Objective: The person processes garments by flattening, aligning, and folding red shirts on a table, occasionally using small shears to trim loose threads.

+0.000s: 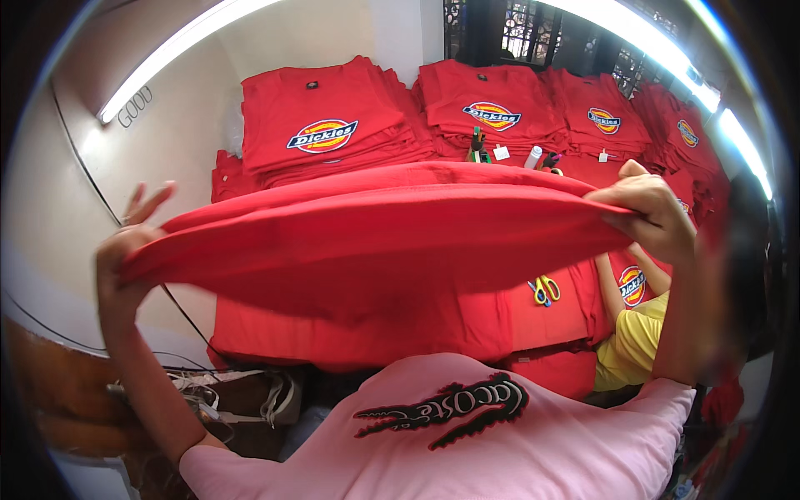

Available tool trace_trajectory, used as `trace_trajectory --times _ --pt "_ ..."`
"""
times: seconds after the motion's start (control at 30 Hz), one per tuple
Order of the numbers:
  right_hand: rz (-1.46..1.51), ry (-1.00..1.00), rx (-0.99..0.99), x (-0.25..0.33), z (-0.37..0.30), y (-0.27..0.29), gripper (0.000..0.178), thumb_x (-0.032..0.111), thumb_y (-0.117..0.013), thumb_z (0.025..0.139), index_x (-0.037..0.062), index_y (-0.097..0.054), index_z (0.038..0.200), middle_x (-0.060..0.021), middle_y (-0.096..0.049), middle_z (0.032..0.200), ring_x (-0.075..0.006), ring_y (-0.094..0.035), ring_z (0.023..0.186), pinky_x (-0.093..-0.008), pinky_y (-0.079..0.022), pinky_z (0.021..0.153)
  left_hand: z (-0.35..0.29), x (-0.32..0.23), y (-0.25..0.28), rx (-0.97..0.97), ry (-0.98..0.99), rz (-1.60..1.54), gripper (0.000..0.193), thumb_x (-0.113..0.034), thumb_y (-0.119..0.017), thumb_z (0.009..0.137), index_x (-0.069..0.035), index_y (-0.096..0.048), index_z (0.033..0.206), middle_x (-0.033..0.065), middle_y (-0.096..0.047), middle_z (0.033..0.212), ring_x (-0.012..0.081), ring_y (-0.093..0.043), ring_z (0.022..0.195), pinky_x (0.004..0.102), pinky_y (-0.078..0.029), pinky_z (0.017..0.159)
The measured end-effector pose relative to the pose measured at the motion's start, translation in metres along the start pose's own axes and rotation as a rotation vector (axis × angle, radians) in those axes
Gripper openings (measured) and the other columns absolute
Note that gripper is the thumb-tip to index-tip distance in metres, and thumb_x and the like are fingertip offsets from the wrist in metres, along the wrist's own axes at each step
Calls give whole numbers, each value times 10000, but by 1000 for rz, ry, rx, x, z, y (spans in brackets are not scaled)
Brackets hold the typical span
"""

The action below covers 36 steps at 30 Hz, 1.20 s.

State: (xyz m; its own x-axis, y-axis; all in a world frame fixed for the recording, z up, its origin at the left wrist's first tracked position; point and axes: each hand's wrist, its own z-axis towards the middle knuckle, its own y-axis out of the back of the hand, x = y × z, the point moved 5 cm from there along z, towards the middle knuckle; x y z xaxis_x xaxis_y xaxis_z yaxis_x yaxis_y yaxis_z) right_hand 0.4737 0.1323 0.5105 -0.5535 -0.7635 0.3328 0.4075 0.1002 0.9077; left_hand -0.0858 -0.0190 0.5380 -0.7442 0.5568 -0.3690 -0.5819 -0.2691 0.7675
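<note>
Stretched between my raised hands is a red garment [383,237], probably a T-shirt, its lower part sagging and blurred. My left hand [129,250] grips its left end, with a finger or two sticking up. The other end is pinched by my right hand [650,208], fingers curled over the fabric. Below the held cloth, more red fabric [333,333] covers the work surface. Scissors with yellow handles [547,290] lie on that fabric, partly under the garment's edge in view.
Folded red T-shirts with chest logos stand in several stacks [325,117] along the back. Pens [477,146] and a white-capped bottle [532,157] sit before them. At right, a co-worker in a yellow sleeve [629,346] reaches over red shirts. Cables [242,400] hang at lower left.
</note>
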Motion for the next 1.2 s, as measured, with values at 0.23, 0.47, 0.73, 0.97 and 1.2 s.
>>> trace_trajectory --times 0.23,0.47,0.73,0.97,1.2 --pt "619 91 -359 -93 -13 51 205 181 -711 966 25 -730 833 -38 -663 777 -208 -552 677 -321 -451 721 -25 4 12 53 88 356 209 -135 -760 810 -47 -604 703 115 -602 676 218 -614 653 398 -533 670" --pt "-786 123 -325 -130 59 18 117 24 -650 876 81 -735 818 -41 -680 1471 -262 -545 1428 -502 -235 1264 61 66 -105 284 80 689 206 -102 -727 721 -57 -780 914 164 -731 863 390 -688 838 482 -572 826" --pt "-1124 226 -787 -82 -58 88 363 3 -614 934 136 -741 1247 -107 -751 1205 -317 -678 1152 -453 -507 991 -30 -20 -31 -545 357 1150 323 -216 -686 1040 -135 -725 1351 115 -780 1132 257 -724 1004 392 -574 867" --pt "-589 82 -394 -53 -123 -142 25 88 -683 836 64 -690 835 -115 -692 1425 -270 -687 1213 -452 -464 1080 -180 18 -263 32 580 695 316 -229 -787 896 24 -615 975 262 -625 1045 466 -582 1180 601 -302 1244" --pt "-360 -195 29 -72 -228 -371 132 80 -656 889 22 -696 1001 -133 -489 1640 -264 -645 1233 -442 -474 1048 -296 28 -420 256 674 420 599 -229 -784 883 -17 -557 1395 246 -600 1280 456 -570 1279 646 -214 1269"
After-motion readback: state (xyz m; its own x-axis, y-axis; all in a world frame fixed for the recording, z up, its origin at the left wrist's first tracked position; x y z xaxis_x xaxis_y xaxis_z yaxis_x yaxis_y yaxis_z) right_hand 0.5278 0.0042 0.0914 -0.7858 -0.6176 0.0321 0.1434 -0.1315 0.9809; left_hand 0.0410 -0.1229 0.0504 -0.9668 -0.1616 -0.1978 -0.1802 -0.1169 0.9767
